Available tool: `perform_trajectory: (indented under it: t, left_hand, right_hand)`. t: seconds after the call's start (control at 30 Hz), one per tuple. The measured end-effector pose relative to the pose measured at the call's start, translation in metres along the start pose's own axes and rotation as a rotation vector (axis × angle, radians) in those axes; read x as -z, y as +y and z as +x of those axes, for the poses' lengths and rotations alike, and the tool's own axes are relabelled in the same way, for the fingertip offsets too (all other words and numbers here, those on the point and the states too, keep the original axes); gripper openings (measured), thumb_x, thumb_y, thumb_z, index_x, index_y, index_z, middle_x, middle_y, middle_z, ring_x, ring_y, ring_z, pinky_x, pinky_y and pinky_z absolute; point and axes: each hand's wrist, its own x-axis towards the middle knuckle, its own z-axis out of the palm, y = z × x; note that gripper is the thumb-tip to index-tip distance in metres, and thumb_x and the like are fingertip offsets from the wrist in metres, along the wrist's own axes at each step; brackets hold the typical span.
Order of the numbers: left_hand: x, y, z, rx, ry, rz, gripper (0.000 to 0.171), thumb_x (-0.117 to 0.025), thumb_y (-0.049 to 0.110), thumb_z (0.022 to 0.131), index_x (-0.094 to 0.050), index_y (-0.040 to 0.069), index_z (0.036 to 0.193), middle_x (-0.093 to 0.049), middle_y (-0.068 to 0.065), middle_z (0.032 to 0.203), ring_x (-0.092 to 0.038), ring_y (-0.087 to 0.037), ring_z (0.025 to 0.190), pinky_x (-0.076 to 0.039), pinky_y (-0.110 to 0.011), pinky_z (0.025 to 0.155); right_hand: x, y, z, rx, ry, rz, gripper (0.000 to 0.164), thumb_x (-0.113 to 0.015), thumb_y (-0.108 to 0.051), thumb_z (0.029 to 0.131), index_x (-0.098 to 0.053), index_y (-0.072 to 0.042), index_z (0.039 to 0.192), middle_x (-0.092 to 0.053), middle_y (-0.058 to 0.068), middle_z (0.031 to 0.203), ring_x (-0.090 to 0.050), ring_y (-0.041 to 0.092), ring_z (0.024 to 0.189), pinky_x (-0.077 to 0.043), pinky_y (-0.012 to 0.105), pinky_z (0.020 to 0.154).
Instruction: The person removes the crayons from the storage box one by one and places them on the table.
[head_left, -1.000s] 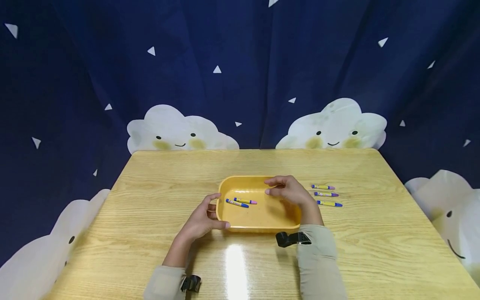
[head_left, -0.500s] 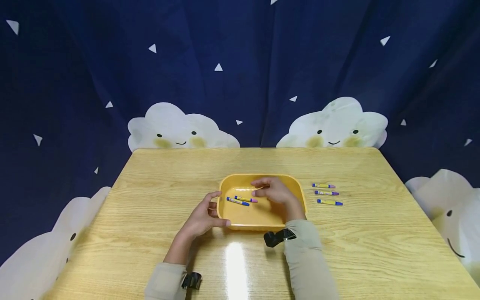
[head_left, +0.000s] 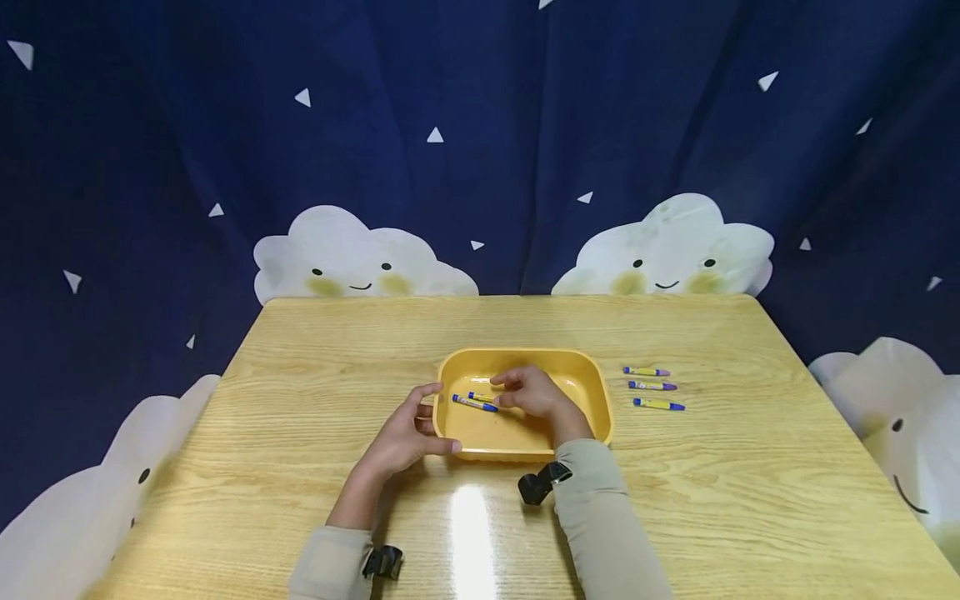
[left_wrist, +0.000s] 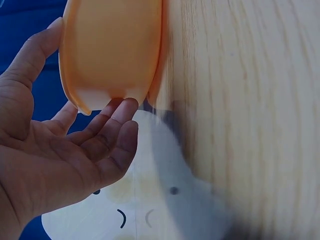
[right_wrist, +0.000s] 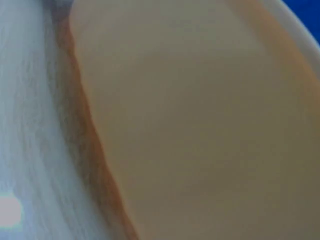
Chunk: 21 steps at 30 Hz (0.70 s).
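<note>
A yellow plastic tray (head_left: 517,443) stands on the table, two crayons inside it. My left hand (head_left: 408,433) grips its left end, thumb at the front corner and index finger on the rim; in the left wrist view the other fingers touch the outer wall. My right hand (head_left: 536,393) reaches into the tray, thumb and index finger apart just over the yellow-wrapped crayon (head_left: 480,396), whose pink end is hidden behind them. Beside it lies a blue-tipped crayon (head_left: 474,404). The right wrist view shows only the blurred tray wall (right_wrist: 190,125), no fingers.
To the right of the tray, three crayons lie in a row on the wooden table (head_left: 322,358): one pink-tipped (head_left: 647,372), a purple one (head_left: 652,386) and a yellow-wrapped one with a violet tip (head_left: 658,405). A dark blue curtain (head_left: 480,167) hangs behind the table.
My right hand has moved left and lower across the tray, from its right side to the two crayons. The left hand and the tray keep their places.
</note>
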Motion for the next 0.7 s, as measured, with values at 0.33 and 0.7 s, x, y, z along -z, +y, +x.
perform_trajectory:
  t: [0.33,0.7]
  left_hand:
    - [0.0005,0.0021,-0.0024,0.006,0.036,0.019,0.088,-0.081,-0.005,0.065,-0.035,0.004,0.139,-0.048,-0.030,0.111,-0.055,-0.042,0.098,-0.049,-0.035,0.073]
    - [-0.0006,0.0006,-0.0014,-0.002,0.012,0.001,0.090,-0.080,-0.006,0.065,-0.031,0.001,0.141,-0.047,-0.031,0.112,-0.055,-0.043,0.099,-0.050,-0.034,0.073]
  right_hand:
    - [-0.0033,-0.0022,0.0036,0.026,-0.019,-0.101,0.025,-0.072,0.000,0.075,-0.070,0.005,0.099,-0.068,0.012,0.096,-0.055,0.015,0.080,-0.045,0.026,0.072]
    - [-0.0039,0.0007,0.0024,-0.012,0.018,-0.214,0.009,-0.073,0.000,0.075,-0.074,-0.001,0.084,-0.069,0.005,0.084,-0.056,0.014,0.074,-0.045,0.026,0.069]
